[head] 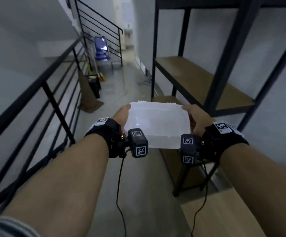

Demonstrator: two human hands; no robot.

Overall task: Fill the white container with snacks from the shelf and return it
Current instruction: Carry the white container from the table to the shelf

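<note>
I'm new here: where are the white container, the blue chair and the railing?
white container (157,124), head view, middle of its lid.
blue chair (101,48), head view, its backrest.
railing (36,79), head view, top bar.

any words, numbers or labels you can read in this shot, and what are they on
No readable words, brands or numbers.
Square black-and-white coded markers, patterns rather than text, sit on the black wrist straps: left wrist, right wrist.
The same kind of markers show on the small black cube modules: left, right.
The white translucent plastic container, held by the left hand and right hand, bears no visible label.
</note>
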